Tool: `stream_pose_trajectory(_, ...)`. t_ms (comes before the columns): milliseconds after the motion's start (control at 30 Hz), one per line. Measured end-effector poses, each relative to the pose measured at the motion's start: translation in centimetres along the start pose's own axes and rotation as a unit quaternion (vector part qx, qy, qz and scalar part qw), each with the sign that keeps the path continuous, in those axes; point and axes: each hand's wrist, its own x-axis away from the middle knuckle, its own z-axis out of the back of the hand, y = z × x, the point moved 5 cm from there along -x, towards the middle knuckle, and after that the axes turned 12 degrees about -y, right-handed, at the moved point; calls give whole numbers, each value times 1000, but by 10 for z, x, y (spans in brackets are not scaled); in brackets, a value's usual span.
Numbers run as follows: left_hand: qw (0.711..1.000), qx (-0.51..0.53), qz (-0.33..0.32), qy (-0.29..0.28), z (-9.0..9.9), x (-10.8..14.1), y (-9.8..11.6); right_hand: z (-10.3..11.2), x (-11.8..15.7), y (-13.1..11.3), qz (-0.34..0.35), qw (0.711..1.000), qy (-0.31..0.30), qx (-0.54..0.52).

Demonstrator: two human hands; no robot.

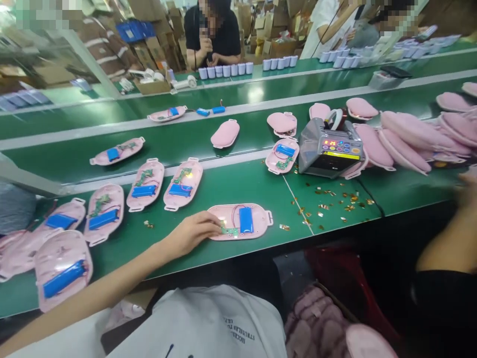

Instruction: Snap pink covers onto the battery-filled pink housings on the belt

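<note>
The left hand [194, 233] is laid, fingers together, on a green circuit board [230, 231] in an open pink plastic shell [257, 219], lower centre; the right hand [465, 191], blurred at right edge, cannot be read

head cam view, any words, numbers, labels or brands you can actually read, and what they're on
No text can be read with certainty.
Red digits on the electronic tape dispenser: too blurred to read.
Small dark printed lines on the white shirt: too blurred to read.
</note>
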Motion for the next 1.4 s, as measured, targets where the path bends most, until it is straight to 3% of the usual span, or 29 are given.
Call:
stream_pose_trajectory(100,978,136,77,138,2,-2,-15,-30,71,-24,-30,999,5,36)
stream_pose_trajectory(167,955,188,111,202,3,-2,-20,-48,81,-39,-37,998,23,47)
stream_pose_trajectory(233,936,222,124,242,4,0,-21,-66,52,-58,-21,999,4,27)
stream_pose_trajectory(333,919,246,131,280,5,7,-19,-102,-33,-111,57,989,-130,33)
stream_pose_trajectory(433,933,208,77,283,7,14,-8,-155,-100,-182,152,929,-324,95)
stream_pose_trajectory(533,946,94,-4,312,10,18,6,-218,-127,-233,206,867,-420,172)
stream_pose_trajectory(633,939,-4,-9,343,7,19,7,-274,-130,-248,223,858,-449,109)
stream_pose_trajectory(733,944,0,26,329,0,16,-6,-305,-127,-217,96,884,-456,-40)
stream_pose_trajectory(833,955,59,20,289,-7,13,-14,-307,-120,-173,-14,904,-420,-79)
stream_pose_trajectory(933,954,59,-13,292,-3,17,-10,-294,-111,-158,-6,909,-411,-69)
stream_pose_trajectory(1000,948,-2,-31,318,5,23,-1,-275,-109,-168,68,935,-348,-19)
stream_pose_trajectory(1067,933,-62,-31,352,14,27,8,-253,-102,-193,222,937,-247,105)
stream_pose_trajectory(1133,924,-69,-1,376,21,28,11,-237,-86,-219,382,880,-156,235)
stream_pose_trajectory(1167,922,-55,19,383,23,27,9,-233,-78,-227,431,851,-135,267)
stream_pose_trajectory(1233,918,-7,43,393,22,23,5,-228,-70,-235,465,835,-139,260)
stream_pose_trajectory(1400,882,137,31,450,6,16,-7,-230,-74,-219,355,895,-226,148)
